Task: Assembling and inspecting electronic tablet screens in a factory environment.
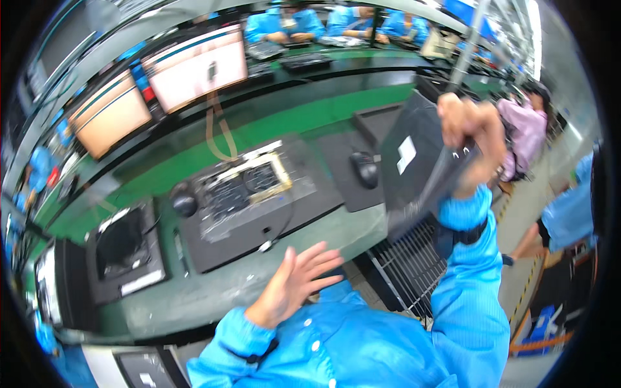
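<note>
My right hand (475, 139) is raised at the right, its fingers closed on the top edge of a clear plastic bag. Inside or behind the film shows a dark flat panel with a white label; the bag (404, 174) hangs tilted over the bench's right end and is partly blurred. In front of the bench edge, my left hand (294, 284) is held in the air with fingers spread, touching nothing. Beyond it a black mat (304, 194) carries an opened electronic assembly (242, 187) with a pale frame and a cable.
Two black mice (364, 169) (184, 199) rest on the bench mats. At the left lies a bagged dark device (123, 242) near a pen-like tool (180, 252). Two lit monitors (194, 68) stand behind. A wire rack (411, 265) is below the right end. Several people work nearby.
</note>
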{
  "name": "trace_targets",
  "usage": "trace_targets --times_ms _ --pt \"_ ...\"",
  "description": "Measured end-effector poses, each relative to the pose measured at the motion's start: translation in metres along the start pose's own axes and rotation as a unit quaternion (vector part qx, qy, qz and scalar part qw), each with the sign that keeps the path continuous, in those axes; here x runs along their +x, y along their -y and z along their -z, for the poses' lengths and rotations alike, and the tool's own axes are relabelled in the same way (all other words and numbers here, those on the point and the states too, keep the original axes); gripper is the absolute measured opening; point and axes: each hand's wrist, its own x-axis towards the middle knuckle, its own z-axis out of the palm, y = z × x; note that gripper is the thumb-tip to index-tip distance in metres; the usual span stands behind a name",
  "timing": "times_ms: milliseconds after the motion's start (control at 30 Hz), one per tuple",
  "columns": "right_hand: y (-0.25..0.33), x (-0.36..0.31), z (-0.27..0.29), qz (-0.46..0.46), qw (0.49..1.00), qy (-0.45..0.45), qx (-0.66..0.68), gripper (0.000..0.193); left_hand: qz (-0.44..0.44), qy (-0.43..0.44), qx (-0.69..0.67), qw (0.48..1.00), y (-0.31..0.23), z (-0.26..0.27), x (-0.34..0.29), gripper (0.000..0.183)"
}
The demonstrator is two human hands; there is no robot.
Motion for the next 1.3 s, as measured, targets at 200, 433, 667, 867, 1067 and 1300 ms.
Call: trace_targets --times_ms 200,433,667,867,1067,1300 --pt "0.048 -0.08 -0.13 -0.042 0.98 0.014 0.197 0.041 -0.104 -0.189 -0.209 0.954 -0.032 0.021 -0.059 0.06" --pt "-0.026 -0.182 -0.166 -0.016 0.87 0.446 -0.209 0.047 -0.373 -0.37 -0.059 0.849 -0.04 0.1 -0.162 0.047" --pt "-0.028 -0.183 -0.173 -0.143 0.902 0.405 -0.039 0.028 -0.396 -0.423 -0.051 0.813 -0.03 0.106 -0.2 0.049" --pt "0.009 -0.143 -0.19 -0.343 0.839 0.413 0.09 0.023 -0.412 -0.343 -0.069 0.841 -0.028 0.094 -0.21 0.05" --pt "0.029 -0.132 -0.202 -0.267 0.874 0.394 0.097 0.025 -0.395 -0.377 -0.072 0.835 -0.031 0.087 -0.208 0.043" --pt "0.033 -0.127 -0.209 -0.28 0.89 0.349 0.09 0.024 -0.374 -0.344 -0.209 0.836 -0.045 0.094 -0.208 0.039"
